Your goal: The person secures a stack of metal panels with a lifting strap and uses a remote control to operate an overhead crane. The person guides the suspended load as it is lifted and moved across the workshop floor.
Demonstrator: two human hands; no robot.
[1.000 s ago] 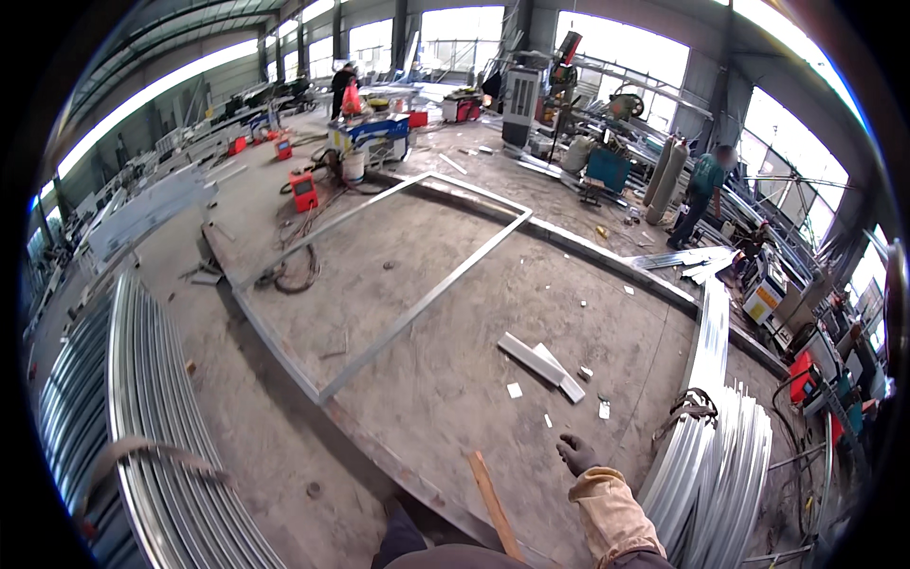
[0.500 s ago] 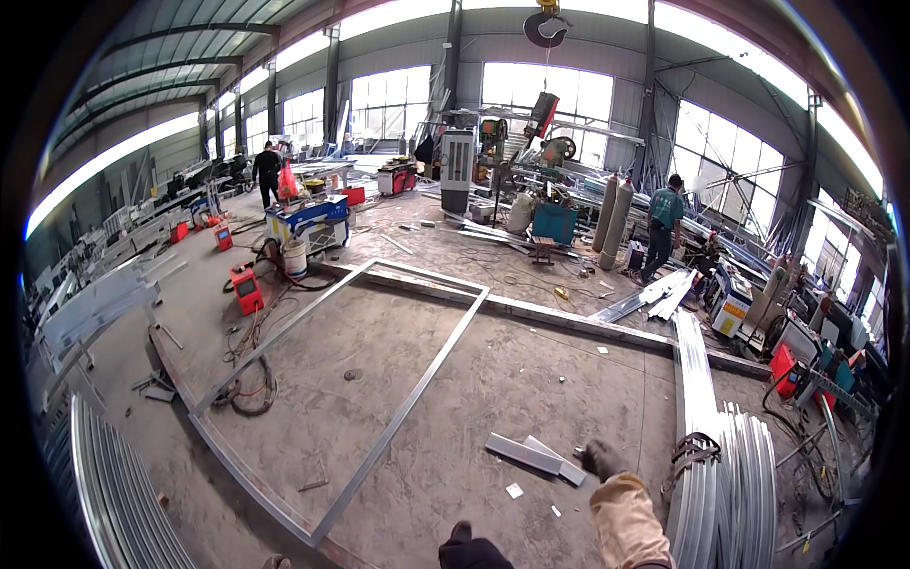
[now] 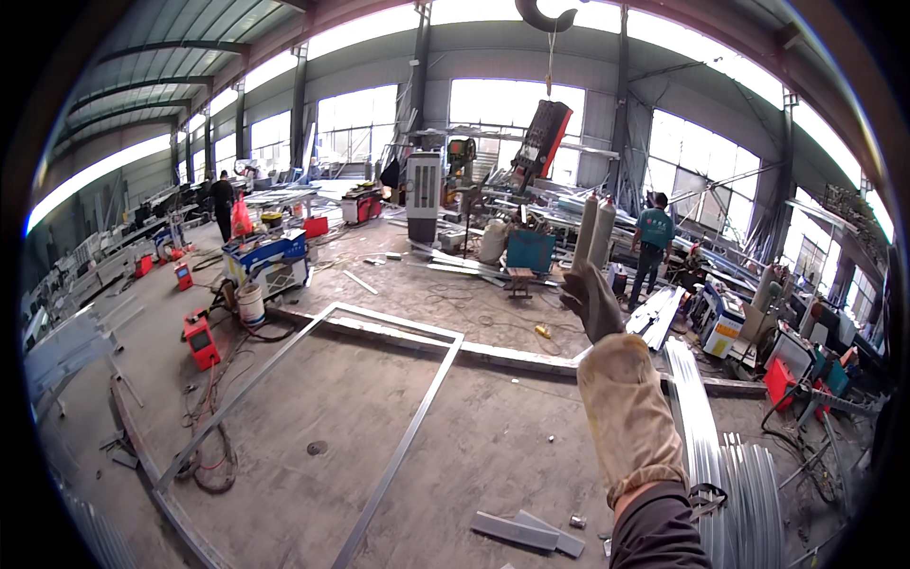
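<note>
My right hand (image 3: 595,302), in a dark glove with a tan gauntlet over the sleeve, is raised in front of me. Its fingers are bent a little and spread, with nothing seen in them. Beyond it, up and to the left, a black and red box (image 3: 542,142) hangs tilted on a thin line below a dark crane hook (image 3: 545,13). A gap shows between hand and box. On the floor ahead lies a rectangular metal frame (image 3: 403,436). Two short metal strips (image 3: 517,531) rest below my right forearm. My left hand is out of view.
Bundled metal profiles (image 3: 749,493) lie at the right, and a long beam (image 3: 512,357) crosses the floor. Hoses trail near a red machine (image 3: 201,339) at left. One person (image 3: 652,242) stands at back right, another (image 3: 223,204) far left. Gas cylinders (image 3: 592,232) stand behind my hand.
My right hand has risen from low over the floor strips to mid-view. The hanging box looks larger and lower. The view has tilted and shifted; the person at right has turned slightly.
</note>
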